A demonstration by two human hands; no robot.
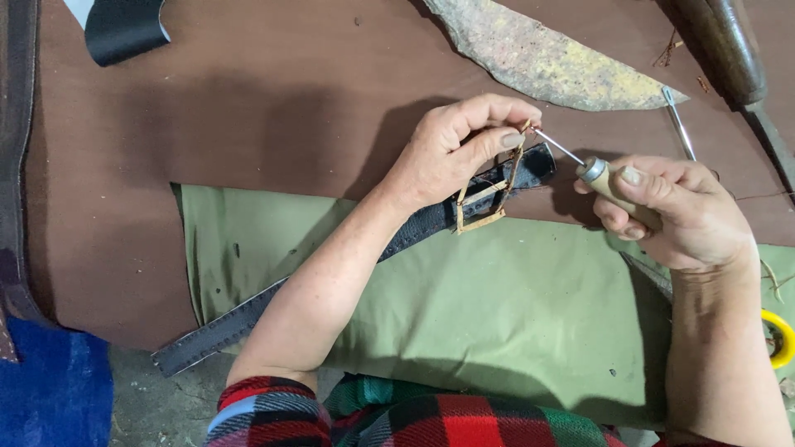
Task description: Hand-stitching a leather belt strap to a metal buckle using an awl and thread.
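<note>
A leather workshop — brown hide (248, 108), dark strap (224, 327), wooden-handled awl (609, 184).

Spread with a large brown leather sheet (248, 124) under an olive-green cloth (497, 314) on the near side, with a curled black leather scrap (120, 29) far left, a mottled, pointed rough hide offcut (538, 58) far centre, and a slim metal rod (679, 124) right.

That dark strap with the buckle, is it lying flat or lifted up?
Partly lifted. The left hand pinches the dark strap at its buckle end, raised off the green cloth; its tail lies flat toward the table edge.
</note>
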